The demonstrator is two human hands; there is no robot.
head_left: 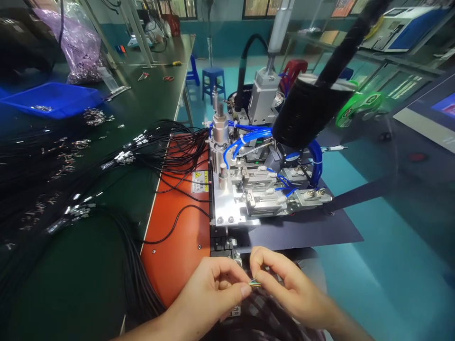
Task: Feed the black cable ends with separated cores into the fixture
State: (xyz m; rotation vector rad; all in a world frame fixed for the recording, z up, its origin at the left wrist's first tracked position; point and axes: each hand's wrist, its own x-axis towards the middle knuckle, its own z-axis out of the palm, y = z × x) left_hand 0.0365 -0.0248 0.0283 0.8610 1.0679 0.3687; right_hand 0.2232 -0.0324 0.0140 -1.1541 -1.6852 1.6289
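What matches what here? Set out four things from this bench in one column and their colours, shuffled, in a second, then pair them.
Things:
1. shallow plastic tray at far left of the bench
2. flat base panel with the warning label
3. round tape reel at right
4. bundle of thin cables lying across the bench

Colours:
A. green
B. black
C. blue
D. orange

Pairs: 1-C, 2-D, 3-A, 4-B.

Both hands, left hand and right hand, pinch fine coloured wire ends between them.

Wire ends tiny between hands' fingertips
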